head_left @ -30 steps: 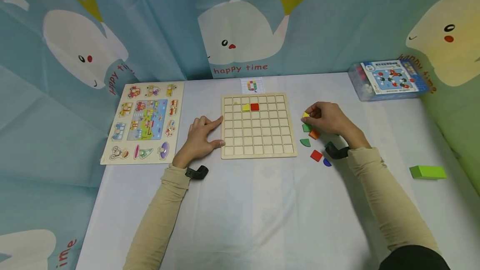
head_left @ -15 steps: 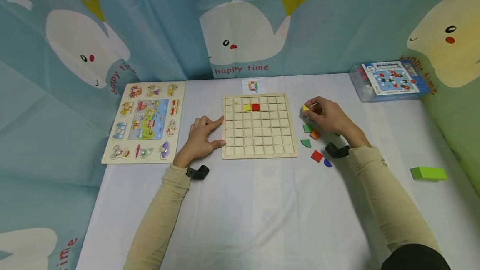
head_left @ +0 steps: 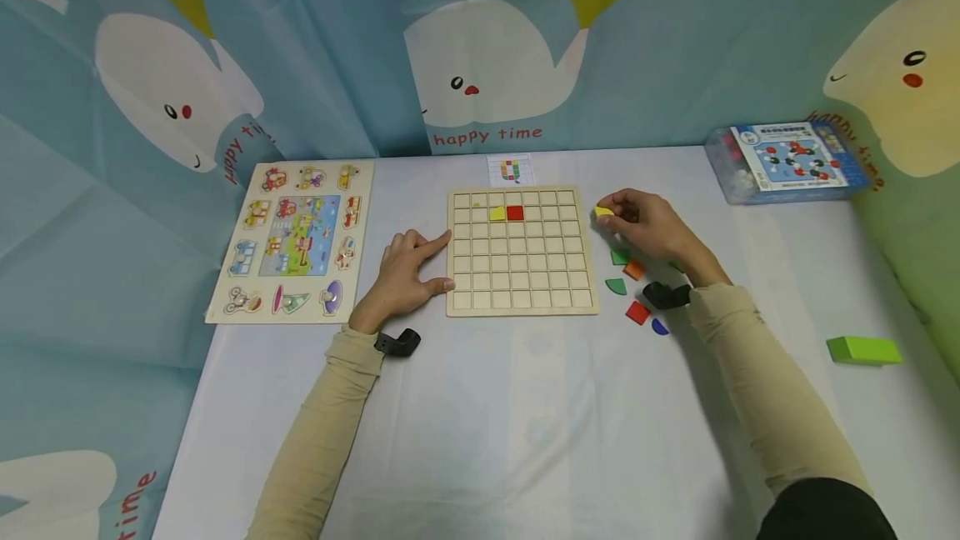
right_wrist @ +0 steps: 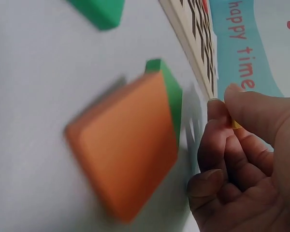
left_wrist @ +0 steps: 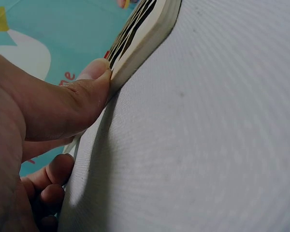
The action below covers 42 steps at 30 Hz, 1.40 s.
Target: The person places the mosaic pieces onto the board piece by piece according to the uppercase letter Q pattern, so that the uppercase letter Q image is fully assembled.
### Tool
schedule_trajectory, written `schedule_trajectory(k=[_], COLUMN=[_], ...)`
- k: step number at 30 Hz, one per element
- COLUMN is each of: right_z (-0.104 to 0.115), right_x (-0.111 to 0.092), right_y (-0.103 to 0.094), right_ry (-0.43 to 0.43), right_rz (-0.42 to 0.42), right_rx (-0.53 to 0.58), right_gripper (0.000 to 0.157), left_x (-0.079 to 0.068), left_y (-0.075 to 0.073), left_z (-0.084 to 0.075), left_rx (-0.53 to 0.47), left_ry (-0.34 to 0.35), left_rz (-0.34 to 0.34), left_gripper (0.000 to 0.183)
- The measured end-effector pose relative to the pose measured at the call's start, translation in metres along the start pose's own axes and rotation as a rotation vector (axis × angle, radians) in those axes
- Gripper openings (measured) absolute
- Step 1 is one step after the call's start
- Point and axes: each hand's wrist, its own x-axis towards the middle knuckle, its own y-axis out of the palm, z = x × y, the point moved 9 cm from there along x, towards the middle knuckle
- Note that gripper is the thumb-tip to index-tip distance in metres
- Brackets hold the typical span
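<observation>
A wooden grid board [head_left: 522, 312] lies mid-table, with a yellow tile [head_left: 497, 213] and a red tile [head_left: 515, 212] side by side in its second row. My left hand [head_left: 406, 277] rests at the board's left edge, thumb and forefinger spread and touching it; in the left wrist view the thumb [left_wrist: 72, 99] presses the side. Right of the board, my right hand [head_left: 647, 225] pinches a small yellow piece [head_left: 603, 212] between thumb and fingers. Below that hand lie a green piece [head_left: 618, 257], an orange tile [head_left: 634, 270], a green quarter-round piece [head_left: 617, 286], a red tile [head_left: 638, 312] and a blue half-round piece [head_left: 660, 327].
A small pattern card [head_left: 510, 169] lies behind the board. To the left is a picture peg puzzle [head_left: 212, 312]. A clear plastic box [head_left: 726, 169] with a blue printed label stands at the back right, and a light green block [head_left: 865, 350] lies at the right.
My right hand has lifted the yellow piece from beside the green one and carried it slightly back and left toward the board. My left hand stays at the board's edge.
</observation>
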Motion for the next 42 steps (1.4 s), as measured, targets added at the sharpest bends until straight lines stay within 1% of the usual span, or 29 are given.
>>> schedule_trajectory(k=[7,11,13,20,24,30,42], right_z=[0.015,0.022,0.027,0.038,0.045,0.054,0.063], right_x=[0.014,0.021,0.024,0.035,0.039,0.041,0.046], right_y=[0.007,0.01,0.013,0.029,0.034,0.041,0.052], right_ry=[-0.047,-0.062,-0.069,-0.055,-0.076,-0.124,-0.124], right_rz=[-0.039,-0.073,-0.076,-0.025,-0.014,0.01,0.055], right_rx=[0.022,0.039,0.056,0.078,0.087,0.101,0.074], right_gripper=[0.031,0.029,0.029,0.032,0.031,0.032,0.03], left_x=[0.0,0.0,0.0,-0.001,-0.001,0.0,0.0], left_y=[0.0,0.0,0.001,0.0,0.0,0.001,0.001], left_z=[0.0,0.001,0.002,0.001,0.001,0.002,0.002], left_rx=[0.003,0.001,-0.005,-0.008,-0.009,-0.001,0.004], left_ry=[0.002,0.0,-0.003,0.005,0.005,0.006,0.011], left_rz=[-0.003,-0.003,-0.001,-0.005,-0.006,-0.005,-0.009], left_gripper=[0.084,0.084,0.084,0.084,0.084,0.084,0.085])
